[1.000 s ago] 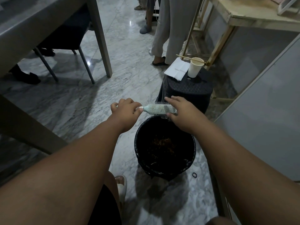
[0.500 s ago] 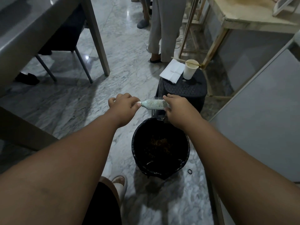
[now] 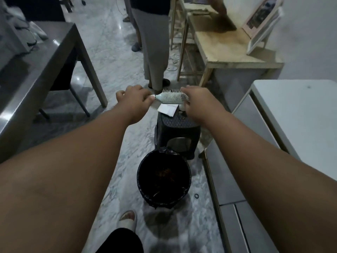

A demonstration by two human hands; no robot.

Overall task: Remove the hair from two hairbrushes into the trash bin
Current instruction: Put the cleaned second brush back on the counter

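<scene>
Left hand closed on hairbrush handle | right hand gripping brush head, bristles up | trash bin below, holding hair

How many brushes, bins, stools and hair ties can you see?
Pale green bristle hairbrush: 1
Round black lined trash bin: 1
Dark plastic woven-pattern stool: 1
Small black hair tie on the floor: 1
Total: 4
</scene>
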